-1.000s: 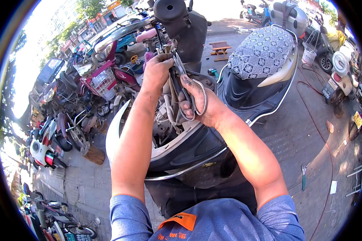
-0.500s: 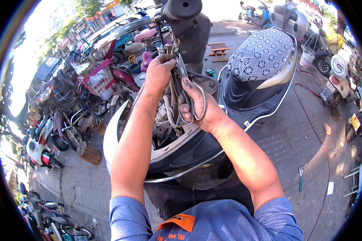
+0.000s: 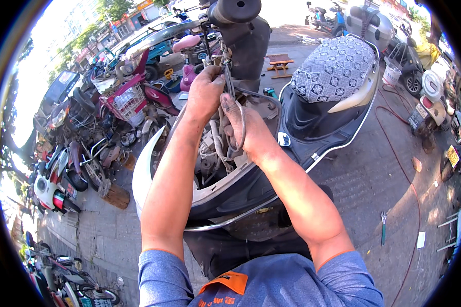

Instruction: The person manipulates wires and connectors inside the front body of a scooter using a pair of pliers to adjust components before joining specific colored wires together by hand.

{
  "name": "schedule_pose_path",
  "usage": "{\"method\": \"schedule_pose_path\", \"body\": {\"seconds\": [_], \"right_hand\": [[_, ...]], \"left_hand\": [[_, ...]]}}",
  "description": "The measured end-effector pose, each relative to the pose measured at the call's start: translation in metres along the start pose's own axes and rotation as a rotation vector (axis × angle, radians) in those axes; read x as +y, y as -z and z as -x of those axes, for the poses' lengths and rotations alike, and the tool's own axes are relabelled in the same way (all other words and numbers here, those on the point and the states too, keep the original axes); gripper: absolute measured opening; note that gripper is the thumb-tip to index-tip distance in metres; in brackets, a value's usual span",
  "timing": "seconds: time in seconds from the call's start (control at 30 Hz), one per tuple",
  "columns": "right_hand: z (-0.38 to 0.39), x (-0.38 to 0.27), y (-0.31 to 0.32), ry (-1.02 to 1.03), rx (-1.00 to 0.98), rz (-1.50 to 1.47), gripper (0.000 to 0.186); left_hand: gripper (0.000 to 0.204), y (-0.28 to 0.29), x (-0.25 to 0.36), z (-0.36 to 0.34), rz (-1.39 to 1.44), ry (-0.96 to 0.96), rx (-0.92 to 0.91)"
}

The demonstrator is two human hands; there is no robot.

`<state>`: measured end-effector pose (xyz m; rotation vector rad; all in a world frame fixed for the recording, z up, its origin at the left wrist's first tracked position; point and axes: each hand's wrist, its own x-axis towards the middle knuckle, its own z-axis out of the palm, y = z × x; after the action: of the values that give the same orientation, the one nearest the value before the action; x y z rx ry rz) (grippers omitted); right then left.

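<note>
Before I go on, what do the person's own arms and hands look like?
The left hand and right hand are ungloved, with bare forearms. Dark smudges mark the right thumb. The short sleeves are heathered blue and orange-edged.

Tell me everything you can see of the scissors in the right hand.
The scissors look metallic, with slim grey blades and a thin, rounded handle loop showing against the right hand, which holds them. They point away from the person, above exposed scooter parts. The blades seem nearly closed; their tips are lost beside the left hand, so contact there is unclear.
</note>
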<state>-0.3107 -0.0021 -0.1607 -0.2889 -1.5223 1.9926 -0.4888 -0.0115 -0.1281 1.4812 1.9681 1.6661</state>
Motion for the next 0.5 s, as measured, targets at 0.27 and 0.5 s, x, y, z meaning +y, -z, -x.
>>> {"method": "schedule_pose_path", "body": {"seconds": [0.27, 0.5], "right_hand": [[0.014, -0.014, 0.01, -0.065, -0.06, -0.207, 0.039], [0.033, -0.03, 0.022, 0.092, -0.018, -0.103, 0.035]], "left_hand": [[0.035, -0.002, 0.004, 0.008, -0.107, -0.08, 0.084], [0.033, -0.003, 0.014, 0.018, -0.23, -0.104, 0.162]]}}
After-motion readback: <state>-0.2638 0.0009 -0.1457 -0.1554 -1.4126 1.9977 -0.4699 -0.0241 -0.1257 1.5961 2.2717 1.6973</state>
